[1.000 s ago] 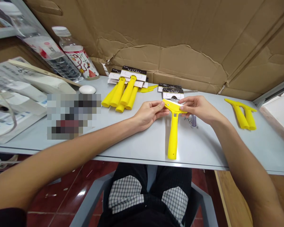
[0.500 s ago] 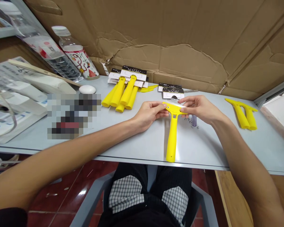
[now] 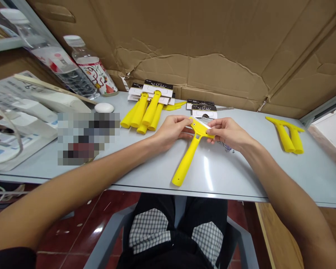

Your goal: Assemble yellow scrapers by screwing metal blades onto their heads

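One yellow scraper (image 3: pixel 195 144), between both hands near the front edge of the grey table (image 3: pixel 145 168); head pointing away, handle slanting back and leftward; handle contact with tabletop impossible to tell. Left hand (image 3: pixel 172 130): thumb and fingers pinched on the left end of the head, fingertips behind it hidden. Right hand (image 3: pixel 229 132): likewise pinched on the right end, fingers partly concealed. White strip (image 3: pixel 204 124) along the head's far edge, partly covered, hard to make out. Just beyond, two black-and-white cards (image 3: pixel 197 113), overlapping. Beside the right hand, small metal bits (image 3: pixel 233 151) and a purplish piece, mostly hidden. Left: stacked yellow handles (image 3: pixel 149 112), upper ends under printed cards; pixelated patch (image 3: pixel 86 138), contents unreadable. Far right: two yellow T-shaped pieces (image 3: pixel 284 138), overlapping. Forearms cut off by the frame.
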Demonstrator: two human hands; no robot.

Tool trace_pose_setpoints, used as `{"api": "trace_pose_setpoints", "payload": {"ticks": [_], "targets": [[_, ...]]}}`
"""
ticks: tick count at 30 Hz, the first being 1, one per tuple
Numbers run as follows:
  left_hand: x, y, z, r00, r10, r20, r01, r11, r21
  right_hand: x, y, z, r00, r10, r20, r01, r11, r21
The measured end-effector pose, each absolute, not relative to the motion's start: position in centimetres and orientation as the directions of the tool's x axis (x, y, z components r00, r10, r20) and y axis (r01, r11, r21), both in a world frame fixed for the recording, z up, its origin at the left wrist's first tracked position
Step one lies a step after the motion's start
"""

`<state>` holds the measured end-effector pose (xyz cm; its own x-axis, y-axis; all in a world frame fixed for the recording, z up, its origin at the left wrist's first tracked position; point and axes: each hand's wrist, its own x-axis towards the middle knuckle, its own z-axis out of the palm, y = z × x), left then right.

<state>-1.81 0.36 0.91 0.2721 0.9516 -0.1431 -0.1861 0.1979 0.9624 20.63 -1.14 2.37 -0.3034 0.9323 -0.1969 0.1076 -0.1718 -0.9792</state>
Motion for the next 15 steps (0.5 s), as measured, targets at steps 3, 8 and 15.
{"api": "trace_pose_setpoints", "payload": {"ticks": [3, 8, 15], "targets": [[-1.8, -0.3, 1.6, 0.232, 0.953, -0.193, -0.141, 0.229, 0.963, 20.6, -1.0, 2.2, -0.274, 0.943, -0.19, 0.092, -0.171, -0.981], [-2.2, -2.0, 1.5, 0.259, 0.964, 0.06, 0.124, -0.094, 0.988, 20.5, -0.9, 2.5, -0.157, 0.97, -0.184, 0.058, -0.177, -0.983], [-2.5, -2.4, 0.0, 0.362, 0.886, 0.29, 0.387, -0.426, 0.818, 20.3, -1.2, 2.3, -0.191, 0.963, -0.19, 0.048, -0.185, -0.982]]}}
